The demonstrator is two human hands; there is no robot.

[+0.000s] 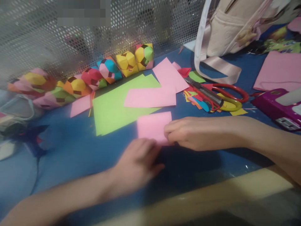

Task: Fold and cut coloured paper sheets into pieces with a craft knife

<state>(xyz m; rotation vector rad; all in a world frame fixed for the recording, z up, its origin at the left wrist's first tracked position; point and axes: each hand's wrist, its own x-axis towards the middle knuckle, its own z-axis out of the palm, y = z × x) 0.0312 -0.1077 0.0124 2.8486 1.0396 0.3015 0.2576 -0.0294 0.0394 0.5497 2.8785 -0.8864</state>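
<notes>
In the head view, motion blur softens the left hand (138,164), whose fingers curl at the near edge of a small pink sheet (152,125); whether they grip it I cannot tell. The right hand (185,133) has its fingers bunched over the sheet's right side, hiding part of that edge, and the fingertips are tucked out of sight, so pressing or pinching cannot be told apart. The sheet lies on the blue table (80,166), just nearer than the green paper (113,110). Its far edge runs left to right, the right end slightly farther; its long axis probably follows that edge, though the covered near side leaves this uncertain. At far right, a purple device (270,105) is cut off.
</notes>
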